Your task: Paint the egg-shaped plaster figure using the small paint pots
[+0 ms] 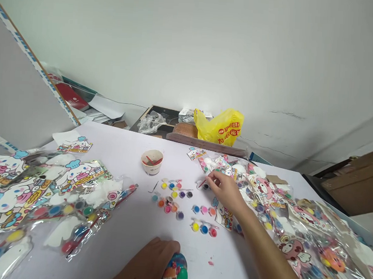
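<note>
My left hand (160, 259) is closed around a colourful painted figurine (175, 273) at the bottom edge of the view; blue, green, white and orange show on it, and its lower part is cut off. Out over the table, my right hand (223, 189) pinches a thin red paintbrush (202, 183). The brush tip is beside a dark paint pot (205, 186), and I cannot tell whether it touches the paint. Left of that hand lie several small open paint pots, among them a yellow one (195, 227), a blue one (204, 229) and a red one (213, 232).
A paper cup (152, 162) with brushes in liquid stands behind the paints. Clear packets with cartoon cards (78, 173) cover the left side, and more packets (268, 191) crowd the right. Beyond the table's far edge is a yellow plastic bag (220, 126). A loose brush (155, 187) lies near the pots.
</note>
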Available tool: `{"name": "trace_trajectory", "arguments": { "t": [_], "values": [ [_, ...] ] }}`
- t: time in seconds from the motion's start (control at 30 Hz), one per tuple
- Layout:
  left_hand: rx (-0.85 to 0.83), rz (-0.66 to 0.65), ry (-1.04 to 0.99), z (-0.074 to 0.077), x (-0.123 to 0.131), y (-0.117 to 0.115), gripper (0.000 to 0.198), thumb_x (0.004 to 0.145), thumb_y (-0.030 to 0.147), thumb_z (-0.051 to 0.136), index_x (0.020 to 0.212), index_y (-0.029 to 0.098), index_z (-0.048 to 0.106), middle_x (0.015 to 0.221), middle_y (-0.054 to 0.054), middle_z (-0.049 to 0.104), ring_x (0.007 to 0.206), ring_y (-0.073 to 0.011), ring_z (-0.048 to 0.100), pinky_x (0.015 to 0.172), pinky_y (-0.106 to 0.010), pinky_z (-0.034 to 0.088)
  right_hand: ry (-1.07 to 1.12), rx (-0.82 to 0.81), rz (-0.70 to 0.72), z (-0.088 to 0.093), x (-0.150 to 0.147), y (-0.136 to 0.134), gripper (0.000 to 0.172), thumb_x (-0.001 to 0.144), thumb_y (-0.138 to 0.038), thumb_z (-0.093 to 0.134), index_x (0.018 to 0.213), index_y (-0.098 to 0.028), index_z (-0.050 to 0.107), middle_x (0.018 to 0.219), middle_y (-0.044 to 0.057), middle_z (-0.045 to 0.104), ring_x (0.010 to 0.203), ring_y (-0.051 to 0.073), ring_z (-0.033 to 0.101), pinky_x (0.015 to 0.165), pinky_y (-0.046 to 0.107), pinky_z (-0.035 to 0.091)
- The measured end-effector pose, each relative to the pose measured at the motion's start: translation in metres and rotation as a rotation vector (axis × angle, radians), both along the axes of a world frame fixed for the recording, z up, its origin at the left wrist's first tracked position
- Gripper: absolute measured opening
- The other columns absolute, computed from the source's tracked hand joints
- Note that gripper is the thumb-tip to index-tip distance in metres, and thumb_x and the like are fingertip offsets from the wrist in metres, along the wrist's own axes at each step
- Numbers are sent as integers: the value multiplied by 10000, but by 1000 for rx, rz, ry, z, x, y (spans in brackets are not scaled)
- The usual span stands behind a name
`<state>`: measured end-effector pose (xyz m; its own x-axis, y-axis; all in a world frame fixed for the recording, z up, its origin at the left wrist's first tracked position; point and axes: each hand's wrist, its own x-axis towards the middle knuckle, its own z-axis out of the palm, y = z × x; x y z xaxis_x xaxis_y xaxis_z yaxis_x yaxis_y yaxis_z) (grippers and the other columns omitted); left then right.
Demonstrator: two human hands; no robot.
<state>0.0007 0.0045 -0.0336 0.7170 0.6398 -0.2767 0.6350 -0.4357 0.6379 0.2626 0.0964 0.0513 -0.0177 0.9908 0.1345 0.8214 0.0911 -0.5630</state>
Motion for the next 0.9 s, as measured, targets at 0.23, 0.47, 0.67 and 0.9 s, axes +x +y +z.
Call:
{"name": "trace_trajectory", "arguments": {
  "t": [0.23, 0.47, 0.67, 0.9],
  "values": [
    [-44, -29, 38, 15, 2, 3, 621, 599, 401, 735, 1155, 244, 507, 1096, -51, 658, 945, -282, 591, 868, -356, 430, -33, 40, 9, 2, 1, -2, 223, 940, -343, 472, 776, -230, 573, 784, 30, 666, 721, 218, 589, 642, 299, 376],
    [-49, -6, 54, 34, 0, -2, 601, 569, 299, 734, 1122, 246, 504, 1066, -38, 662, 937, -277, 589, 877, -345, 436, 31, -25, -53, -10, 7, 1, 260, 921, -379, 470, 712, -230, 512, 660, 5, 604, 621, 202, 551, 584, 284, 359],
    [-69, 5, 36, 42, 0, -3, 603, 603, 301, 719, 1159, 243, 494, 1100, -53, 657, 969, -287, 581, 893, -356, 440, 107, -79, -144, -15, 12, 3, 322, 898, -435, 462, 652, -227, 480, 593, -7, 550, 572, 192, 517, 564, 281, 360],
    [-89, -3, 61, 30, 2, 4, 626, 597, 322, 697, 1190, 248, 511, 1126, -55, 646, 985, -287, 570, 951, -374, 428, 178, -105, -198, -18, 13, 2, 366, 874, -456, 471, 595, -218, 478, 538, -26, 512, 505, 160, 467, 522, 264, 331]
  ]
}}
